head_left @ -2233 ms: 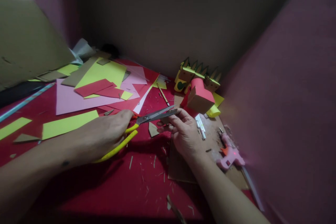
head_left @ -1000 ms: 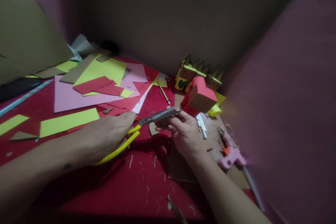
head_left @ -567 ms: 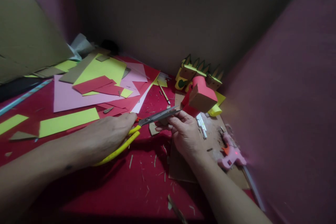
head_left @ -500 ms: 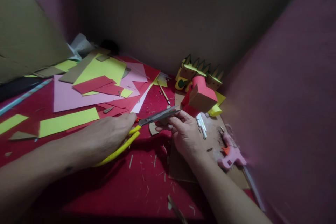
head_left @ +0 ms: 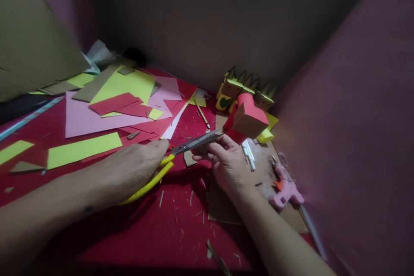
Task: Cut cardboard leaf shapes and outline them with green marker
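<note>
My left hand (head_left: 142, 166) is closed round the yellow handles of a pair of scissors (head_left: 194, 142), whose blades point right and slightly up. My right hand (head_left: 228, 159) pinches a small piece of cardboard (head_left: 203, 148) at the blades, partly hidden by the fingers and the metal. Under the hands, another cardboard scrap (head_left: 189, 159) lies on the red tabletop (head_left: 145, 233). A short way beyond my right hand stands a red paper-covered shape with a cardboard face (head_left: 250, 120).
A pink glue gun (head_left: 286, 187) and white sticks (head_left: 249, 155) lie on a cardboard sheet (head_left: 223, 207) at right. Yellow paper (head_left: 84, 150), pink paper (head_left: 84, 116) and red pieces cover the left. A pencil (head_left: 202, 114) lies behind the blades. Spiky yellow-green pieces (head_left: 242, 88) stand near the wall.
Very little differs. The scissors' handles have come slightly closer together, and my left hand has shifted a touch to the right. My right hand keeps its pinch on the cardboard.
</note>
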Action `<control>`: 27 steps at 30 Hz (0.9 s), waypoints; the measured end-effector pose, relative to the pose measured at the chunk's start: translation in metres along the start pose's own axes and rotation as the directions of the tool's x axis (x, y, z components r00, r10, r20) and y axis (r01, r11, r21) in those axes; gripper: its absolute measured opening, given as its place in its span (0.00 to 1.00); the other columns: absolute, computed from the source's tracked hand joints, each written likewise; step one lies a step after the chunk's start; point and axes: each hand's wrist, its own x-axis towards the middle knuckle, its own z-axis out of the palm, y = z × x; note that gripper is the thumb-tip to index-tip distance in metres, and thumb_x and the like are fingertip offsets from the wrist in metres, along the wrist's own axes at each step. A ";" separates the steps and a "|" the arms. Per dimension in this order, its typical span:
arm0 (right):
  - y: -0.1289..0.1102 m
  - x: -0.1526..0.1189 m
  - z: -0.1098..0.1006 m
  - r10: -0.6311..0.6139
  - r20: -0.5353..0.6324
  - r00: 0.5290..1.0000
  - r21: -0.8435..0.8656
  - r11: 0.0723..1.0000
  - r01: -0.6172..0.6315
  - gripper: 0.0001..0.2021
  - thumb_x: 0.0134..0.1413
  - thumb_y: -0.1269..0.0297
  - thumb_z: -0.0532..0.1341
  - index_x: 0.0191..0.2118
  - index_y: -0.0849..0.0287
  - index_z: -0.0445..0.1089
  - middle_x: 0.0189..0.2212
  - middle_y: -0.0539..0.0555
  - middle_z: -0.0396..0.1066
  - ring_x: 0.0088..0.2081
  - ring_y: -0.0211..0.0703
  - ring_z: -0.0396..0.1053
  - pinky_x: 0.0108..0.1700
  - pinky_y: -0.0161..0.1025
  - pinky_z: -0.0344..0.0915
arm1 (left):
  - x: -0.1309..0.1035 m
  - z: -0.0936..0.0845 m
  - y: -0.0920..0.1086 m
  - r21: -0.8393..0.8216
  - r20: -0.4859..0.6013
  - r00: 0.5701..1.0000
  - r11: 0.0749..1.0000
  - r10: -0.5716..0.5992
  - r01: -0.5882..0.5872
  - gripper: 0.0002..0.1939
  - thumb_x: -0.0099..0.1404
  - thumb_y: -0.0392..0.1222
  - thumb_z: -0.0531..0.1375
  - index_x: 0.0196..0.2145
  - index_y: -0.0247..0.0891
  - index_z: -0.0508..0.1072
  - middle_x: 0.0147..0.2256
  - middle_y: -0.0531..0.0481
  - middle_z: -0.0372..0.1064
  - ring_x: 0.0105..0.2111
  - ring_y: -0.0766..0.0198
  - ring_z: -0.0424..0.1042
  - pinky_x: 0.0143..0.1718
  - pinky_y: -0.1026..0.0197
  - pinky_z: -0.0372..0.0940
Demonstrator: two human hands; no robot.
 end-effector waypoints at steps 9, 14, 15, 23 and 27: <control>0.002 0.001 -0.003 -0.007 0.006 1.000 0.008 1.000 0.007 0.12 0.42 0.64 0.81 0.29 0.57 0.78 0.26 0.49 0.82 0.28 0.48 0.84 0.38 0.48 0.88 | -0.002 -0.001 0.001 0.023 0.001 1.000 1.000 0.019 -0.020 0.12 0.73 0.53 0.47 0.37 0.46 0.64 0.21 0.49 0.64 0.15 0.58 0.60 0.24 0.53 0.47; 0.003 0.001 -0.004 -0.009 -0.004 1.000 -0.005 1.000 0.008 0.13 0.44 0.62 0.82 0.29 0.57 0.78 0.26 0.49 0.82 0.28 0.47 0.85 0.38 0.47 0.88 | -0.002 -0.001 0.005 0.039 0.025 1.000 0.999 -0.013 0.012 0.13 0.72 0.54 0.47 0.39 0.46 0.64 0.22 0.49 0.65 0.16 0.56 0.60 0.23 0.53 0.46; 0.003 0.001 -0.004 -0.007 -0.002 1.000 -0.007 1.000 0.007 0.14 0.44 0.62 0.82 0.30 0.57 0.78 0.26 0.49 0.81 0.29 0.48 0.85 0.39 0.47 0.88 | -0.002 0.000 0.006 0.037 0.025 0.999 0.999 -0.021 0.020 0.13 0.72 0.55 0.47 0.39 0.46 0.64 0.22 0.49 0.65 0.16 0.56 0.60 0.23 0.53 0.46; 0.001 0.002 -0.001 0.025 -0.013 1.000 0.042 0.999 -0.025 0.15 0.38 0.62 0.83 0.26 0.57 0.78 0.22 0.47 0.80 0.27 0.49 0.84 0.36 0.48 0.88 | -0.001 0.004 -0.001 0.094 0.026 0.999 0.995 -0.028 0.025 0.12 0.73 0.53 0.50 0.40 0.46 0.67 0.22 0.48 0.65 0.16 0.56 0.59 0.24 0.53 0.45; 0.000 0.003 0.000 0.002 -0.008 1.000 0.053 0.999 -0.001 0.14 0.36 0.63 0.84 0.25 0.57 0.79 0.23 0.46 0.81 0.21 0.40 0.79 0.29 0.38 0.84 | -0.003 -0.011 0.009 0.320 0.043 0.999 0.947 0.023 -0.036 0.13 0.77 0.48 0.46 0.36 0.47 0.64 0.22 0.51 0.64 0.20 0.53 0.62 0.27 0.54 0.41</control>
